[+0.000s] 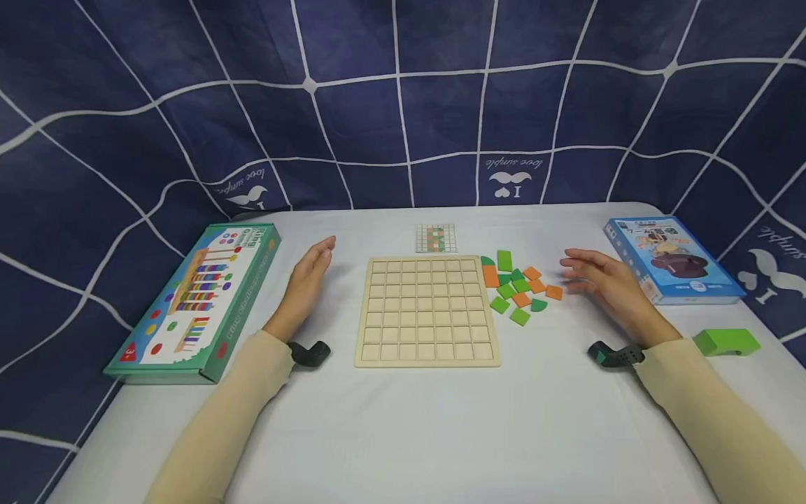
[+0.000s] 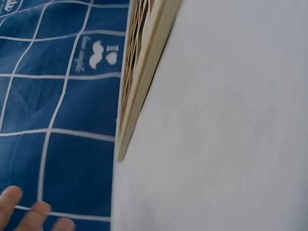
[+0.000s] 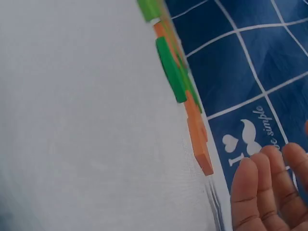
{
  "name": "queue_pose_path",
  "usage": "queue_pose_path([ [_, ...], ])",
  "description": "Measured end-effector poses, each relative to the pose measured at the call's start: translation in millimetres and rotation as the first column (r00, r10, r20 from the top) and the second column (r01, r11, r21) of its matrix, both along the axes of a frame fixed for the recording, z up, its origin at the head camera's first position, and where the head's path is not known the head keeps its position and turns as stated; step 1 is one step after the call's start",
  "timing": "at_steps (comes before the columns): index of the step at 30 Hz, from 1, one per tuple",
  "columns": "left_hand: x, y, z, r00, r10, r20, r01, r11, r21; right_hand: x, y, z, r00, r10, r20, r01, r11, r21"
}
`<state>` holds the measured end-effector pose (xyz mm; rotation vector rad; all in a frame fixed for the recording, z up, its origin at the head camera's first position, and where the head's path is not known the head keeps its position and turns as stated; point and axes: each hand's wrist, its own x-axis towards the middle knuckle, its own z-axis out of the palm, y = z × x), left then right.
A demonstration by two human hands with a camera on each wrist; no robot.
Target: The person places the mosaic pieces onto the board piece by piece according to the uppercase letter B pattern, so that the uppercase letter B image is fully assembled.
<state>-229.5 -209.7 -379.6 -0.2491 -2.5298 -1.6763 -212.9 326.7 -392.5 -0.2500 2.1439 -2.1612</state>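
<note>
In the head view, the flat wooden board [image 1: 426,308] sat on the white table [image 1: 441,434], with rows of little squares set into it. The loose pieces [image 1: 506,290], green and orange, lay in a bunch by its right edge, and a small card [image 1: 436,239] lay just past its far edge. The left hand [image 1: 301,287] was held left of the board, and the right hand [image 1: 613,290] was just right of the pieces. Both were loose and wide and held nothing. It seemed best to take one piece at a time from the outside of the bunch, and to mind the blue box [image 1: 676,259] near the right hand.

In the left wrist view, the board's side showed, and a few left fingertips [image 2: 34,216] were apart from it (that hand looked handy for keeping the board still).

In the right wrist view, there was a gap between the right fingers [image 3: 274,183] and the nearest orange piece [image 3: 199,149]. The pieces looked thin, so a soft pinch on the edges seemed best.
</note>
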Motion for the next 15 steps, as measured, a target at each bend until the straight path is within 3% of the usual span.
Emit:
queue_pose_path([
  [2,-4.6,4.4,-7.0,1.0,-0.02,-0.004,0.02,0.993,0.113,1.2,2.8,-5.1,1.0,-0.025,0.019,0.025,0.999,-0.024],
  [5,-8.6,6.1,-16.5,1.0,-0.02,-0.008,0.021,0.987,0.156,2.7,6.8,-10.3,0.998,-0.061,0.006,0.059,0.982,0.177],
  [8,-9.0,3.0,-24.7,0.999,-0.004,-0.037,0.006,0.999,0.05,1.5,9.1,-13.9,0.997,-0.074,-0.026,0.078,0.907,0.414],
  [10,-8.0,0.1,-28.6,0.999,-0.01,-0.054,0.008,0.999,-0.043,-0.2,10.4,-15.9,0.998,-0.065,-0.026,0.069,0.856,0.513],
  [12,-6.9,-2.5,-31.2,0.998,-0.029,-0.054,0.022,0.992,-0.124,-1.9,11.5,-16.8,0.998,-0.055,-0.007,0.05,0.83,0.555],
  [15,-6.1,-4.8,-33.5,0.997,-0.074,-0.018,0.069,0.98,-0.186,-3.2,13.6,-16.1,0.999,-0.035,0.015,0.02,0.815,0.579],
])
